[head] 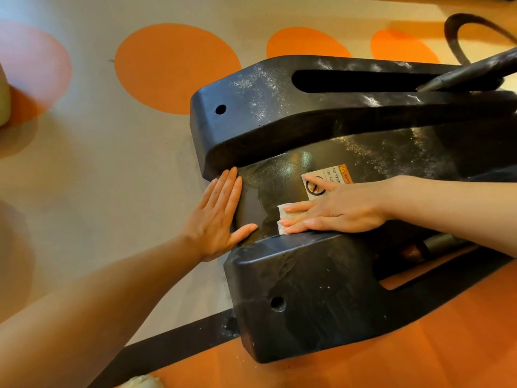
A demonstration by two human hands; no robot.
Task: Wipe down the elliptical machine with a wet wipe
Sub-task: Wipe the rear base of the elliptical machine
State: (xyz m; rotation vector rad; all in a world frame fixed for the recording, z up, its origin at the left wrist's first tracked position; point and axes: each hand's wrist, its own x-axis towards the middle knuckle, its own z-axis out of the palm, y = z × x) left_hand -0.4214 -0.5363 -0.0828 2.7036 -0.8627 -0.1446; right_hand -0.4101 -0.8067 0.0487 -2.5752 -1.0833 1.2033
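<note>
The black base of the elliptical machine fills the right half of the view, dusty with pale streaks on its upper rail. A folded white wet wipe lies on the sunken middle panel between the two rails. My right hand presses the wipe flat with straight fingers, its forefinger reaching onto a warning sticker. My left hand rests flat and open against the end edge of that middle panel, holding nothing.
The floor is beige with large orange circles and a dark stripe near the front. A black curved bar and a pedal arm rise at the top right. A pale object sits at the left edge.
</note>
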